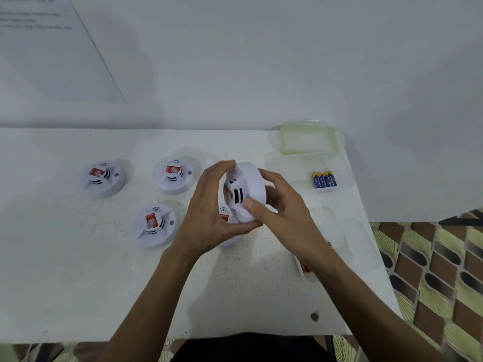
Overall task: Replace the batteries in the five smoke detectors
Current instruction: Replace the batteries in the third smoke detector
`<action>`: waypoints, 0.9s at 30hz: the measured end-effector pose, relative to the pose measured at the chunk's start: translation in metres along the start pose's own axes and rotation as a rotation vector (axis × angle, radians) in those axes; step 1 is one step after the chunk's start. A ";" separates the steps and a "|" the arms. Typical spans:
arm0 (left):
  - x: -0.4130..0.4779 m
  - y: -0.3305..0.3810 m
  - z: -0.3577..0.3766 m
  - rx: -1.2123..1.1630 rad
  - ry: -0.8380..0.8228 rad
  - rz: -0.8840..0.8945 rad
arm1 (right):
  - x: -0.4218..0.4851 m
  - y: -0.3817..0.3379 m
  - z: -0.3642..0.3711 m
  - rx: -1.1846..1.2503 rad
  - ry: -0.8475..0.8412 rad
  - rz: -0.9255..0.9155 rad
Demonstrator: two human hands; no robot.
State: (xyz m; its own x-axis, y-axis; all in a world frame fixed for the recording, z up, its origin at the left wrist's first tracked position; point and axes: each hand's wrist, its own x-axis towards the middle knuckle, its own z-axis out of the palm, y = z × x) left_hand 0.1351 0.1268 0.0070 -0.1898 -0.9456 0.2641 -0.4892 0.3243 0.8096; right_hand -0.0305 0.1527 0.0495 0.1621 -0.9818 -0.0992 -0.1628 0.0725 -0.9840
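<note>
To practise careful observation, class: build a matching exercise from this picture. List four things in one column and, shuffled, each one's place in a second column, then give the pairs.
Things:
1. batteries
2. green-rimmed container
3. tilted smoke detector
4. far-left smoke detector

Places:
A. flat on the table, left of every other detector
B. gripped by the left hand and right hand
C. at the table's back edge, by the wall
D. right of the hands, near the table's right edge

Pairs: 1-D, 2-C, 3-B, 4-A.
</note>
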 end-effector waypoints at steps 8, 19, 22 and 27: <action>-0.002 0.010 -0.019 -0.086 -0.179 -0.121 | -0.002 0.009 -0.010 0.355 -0.045 0.089; -0.007 -0.014 -0.054 -0.005 -0.299 -0.077 | -0.004 0.007 0.017 0.095 -0.045 0.055; -0.013 -0.019 -0.062 -0.098 -0.335 -0.098 | -0.003 0.012 0.026 0.079 -0.005 0.034; -0.017 -0.023 -0.074 -0.202 -0.481 -0.196 | -0.003 0.013 0.042 0.071 0.027 0.023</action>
State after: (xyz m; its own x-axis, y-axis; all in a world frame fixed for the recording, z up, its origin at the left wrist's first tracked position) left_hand 0.2123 0.1337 0.0225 -0.5024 -0.8545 -0.1319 -0.3902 0.0880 0.9165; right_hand 0.0076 0.1635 0.0307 0.1331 -0.9840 -0.1186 -0.0963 0.1062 -0.9897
